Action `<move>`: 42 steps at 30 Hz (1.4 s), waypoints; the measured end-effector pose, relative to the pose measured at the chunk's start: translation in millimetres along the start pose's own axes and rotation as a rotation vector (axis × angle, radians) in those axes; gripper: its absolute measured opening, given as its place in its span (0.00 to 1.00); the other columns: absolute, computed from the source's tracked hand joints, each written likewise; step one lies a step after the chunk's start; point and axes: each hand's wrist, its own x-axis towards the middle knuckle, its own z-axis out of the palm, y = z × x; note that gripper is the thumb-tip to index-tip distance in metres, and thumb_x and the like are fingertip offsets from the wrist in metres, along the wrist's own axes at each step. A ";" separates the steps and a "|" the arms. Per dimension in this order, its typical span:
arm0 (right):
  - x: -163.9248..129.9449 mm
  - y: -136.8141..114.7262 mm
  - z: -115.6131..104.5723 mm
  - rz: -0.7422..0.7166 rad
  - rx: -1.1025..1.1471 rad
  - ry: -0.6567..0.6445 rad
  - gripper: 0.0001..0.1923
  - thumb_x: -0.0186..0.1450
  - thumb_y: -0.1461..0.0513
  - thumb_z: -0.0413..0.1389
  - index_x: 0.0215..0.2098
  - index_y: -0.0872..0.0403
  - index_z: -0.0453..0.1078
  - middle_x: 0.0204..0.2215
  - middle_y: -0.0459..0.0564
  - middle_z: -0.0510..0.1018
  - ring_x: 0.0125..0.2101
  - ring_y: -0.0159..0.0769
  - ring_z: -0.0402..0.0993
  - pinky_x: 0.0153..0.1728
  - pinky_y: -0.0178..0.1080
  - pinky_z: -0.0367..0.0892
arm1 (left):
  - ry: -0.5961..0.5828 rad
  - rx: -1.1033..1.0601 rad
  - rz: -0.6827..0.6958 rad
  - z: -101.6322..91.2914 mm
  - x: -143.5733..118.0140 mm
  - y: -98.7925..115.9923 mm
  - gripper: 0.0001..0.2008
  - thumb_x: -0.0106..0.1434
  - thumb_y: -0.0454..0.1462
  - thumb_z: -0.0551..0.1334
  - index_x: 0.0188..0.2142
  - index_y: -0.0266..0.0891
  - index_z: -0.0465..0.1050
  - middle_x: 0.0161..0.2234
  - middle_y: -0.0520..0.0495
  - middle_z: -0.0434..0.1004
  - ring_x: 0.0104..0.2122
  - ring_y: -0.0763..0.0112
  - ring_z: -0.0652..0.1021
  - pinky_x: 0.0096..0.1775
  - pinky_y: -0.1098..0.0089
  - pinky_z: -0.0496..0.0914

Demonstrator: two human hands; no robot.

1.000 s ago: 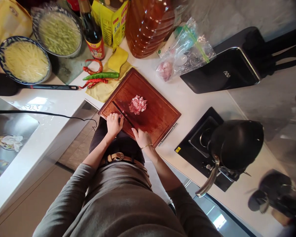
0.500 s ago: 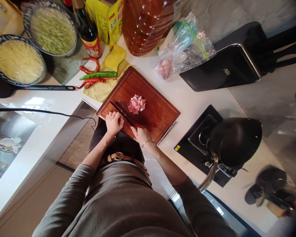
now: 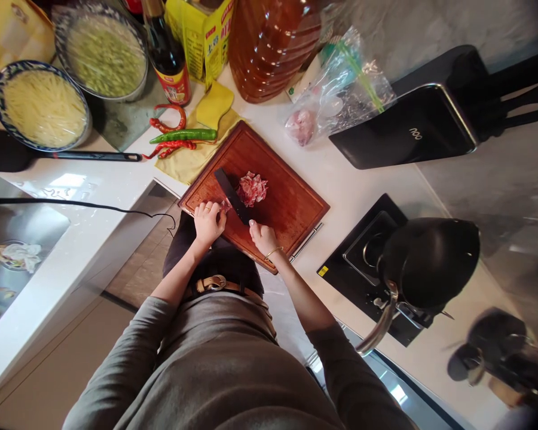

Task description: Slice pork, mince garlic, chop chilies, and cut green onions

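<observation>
My right hand (image 3: 264, 237) is closed around the handle of a kitchen knife (image 3: 232, 196), whose broad dark blade lies tilted over the cutting board. Close to the board's near left edge, my left hand (image 3: 209, 222) has its fingers curled down on a small piece of raw meat (image 3: 225, 205), mostly hidden by them. A pile of sliced raw meat (image 3: 253, 189) rests just beyond the blade. Beneath all this is the reddish-brown wooden cutting board (image 3: 291, 197) with a groove along its rim.
Red and green chillies (image 3: 183, 136) lie on a yellow cloth (image 3: 179, 170) at the board's left. Behind stand a sauce bottle (image 3: 173, 71), a large oil jug (image 3: 273, 54) and bowls, including shredded potato (image 3: 42, 107). A knife block (image 3: 403, 128) and wok (image 3: 430, 257) are at right.
The knife has moved right, towards the meat pile, and its blade has tilted to show its flat side. My right hand has shifted slightly right; the left stays at the board's edge.
</observation>
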 end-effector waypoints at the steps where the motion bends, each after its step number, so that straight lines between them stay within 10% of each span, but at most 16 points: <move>1: -3.5 -3.4 -1.0 -0.005 -0.038 0.006 0.38 0.69 0.46 0.29 0.27 0.58 0.73 0.20 0.55 0.77 0.24 0.33 0.73 0.27 0.31 0.58 | 0.004 -0.006 -0.004 0.4 -0.3 -0.2 0.11 0.64 0.41 0.51 0.32 0.38 0.68 0.33 0.41 0.71 0.39 0.57 0.71 0.41 0.61 0.60; 22: 4.2 -31.0 12.8 0.083 -0.165 -0.046 0.29 0.69 0.48 0.37 0.39 0.55 0.76 0.34 0.58 0.81 0.37 0.40 0.77 0.33 0.32 0.61 | 0.056 -0.013 0.024 4.1 -0.3 -2.0 0.11 0.64 0.40 0.51 0.30 0.38 0.66 0.32 0.42 0.70 0.38 0.57 0.70 0.39 0.61 0.60; 33: 14.6 9.4 -4.8 0.254 0.474 -0.009 0.35 0.63 0.38 0.30 0.18 0.52 0.59 0.06 0.39 0.55 0.07 0.26 0.53 0.12 0.30 0.51 | 0.117 -0.121 0.027 6.8 -1.2 -8.2 0.09 0.64 0.41 0.53 0.34 0.39 0.66 0.34 0.41 0.71 0.39 0.56 0.71 0.41 0.59 0.62; 42: -15.5 -20.2 2.3 0.064 -0.095 0.131 0.32 0.69 0.49 0.34 0.33 0.57 0.75 0.27 0.57 0.80 0.29 0.37 0.76 0.28 0.33 0.59 | 0.182 -0.274 -0.013 7.0 -3.7 -9.9 0.10 0.63 0.43 0.55 0.39 0.39 0.65 0.35 0.43 0.71 0.36 0.63 0.71 0.40 0.63 0.65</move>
